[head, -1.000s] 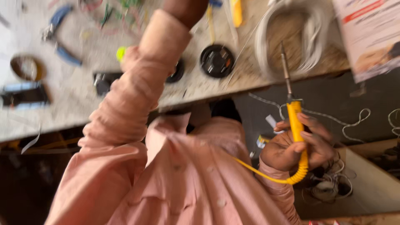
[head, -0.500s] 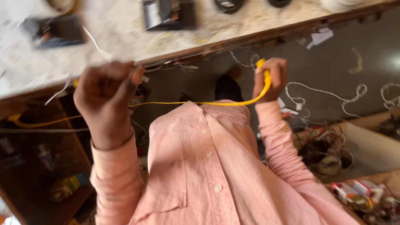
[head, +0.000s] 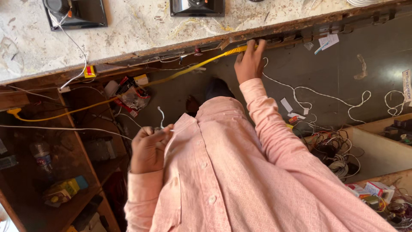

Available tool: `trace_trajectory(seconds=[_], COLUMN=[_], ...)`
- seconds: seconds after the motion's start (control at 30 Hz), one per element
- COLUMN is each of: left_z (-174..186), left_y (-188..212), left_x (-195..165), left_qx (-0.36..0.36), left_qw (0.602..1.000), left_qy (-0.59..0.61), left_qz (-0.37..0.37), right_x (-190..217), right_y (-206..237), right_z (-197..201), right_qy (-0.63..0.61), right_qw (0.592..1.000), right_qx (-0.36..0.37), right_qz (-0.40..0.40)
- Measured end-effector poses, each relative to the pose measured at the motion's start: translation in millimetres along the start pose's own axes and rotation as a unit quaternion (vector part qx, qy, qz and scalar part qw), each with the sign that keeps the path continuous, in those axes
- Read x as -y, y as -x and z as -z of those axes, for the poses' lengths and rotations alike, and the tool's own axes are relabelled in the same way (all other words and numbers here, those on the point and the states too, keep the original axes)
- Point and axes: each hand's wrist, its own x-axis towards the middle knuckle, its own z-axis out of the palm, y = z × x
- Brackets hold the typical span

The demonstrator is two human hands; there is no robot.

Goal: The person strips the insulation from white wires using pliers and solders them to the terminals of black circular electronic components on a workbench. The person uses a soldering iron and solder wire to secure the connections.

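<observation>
Right hand (head: 250, 62) raised to the worn front edge of the speckled stone worktop (head: 137, 30), fingers closed around the end of a yellow insulated cable (head: 189, 70); cable runs left under the bench into the wooden shelving. Left hand (head: 148, 148) near the chest of the pink shirt, pinching a thin white wire (head: 160, 116).

The scene is lit by soft, even daylight, brightest on the pale worktop (head: 141, 30). The shelves (head: 51, 172) below are left in shadow. Slight blur is seen at the edges.
</observation>
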Motion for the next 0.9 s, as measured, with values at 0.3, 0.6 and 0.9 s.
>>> trace_trajectory(seconds=[0.3, 0.6, 0.9], left_z=[-25.4, -102.2, -159.5], left_y=[-13.6, -12.5, -67.5], left_x=[16.5, -1.4, -83.1], left_qx=[0.01, 0.048, 0.059], left_qw=[0.996, 0.996, 0.938], left_qy=[0.049, 0.051, -0.073], left_qz=[0.071, -0.064, -0.333], right_x=[45.5, 206.8, 270.6], right_y=[-21.0, -225.5, -256.2], right_z=[74.0, -2.1, -64.3], right_qy=[-0.224, -0.247, -0.215], right_qw=[0.966, 0.896, 0.952], right_qx=[-0.107, 0.012, 0.186], right_qz=[0.069, 0.369, 0.115])
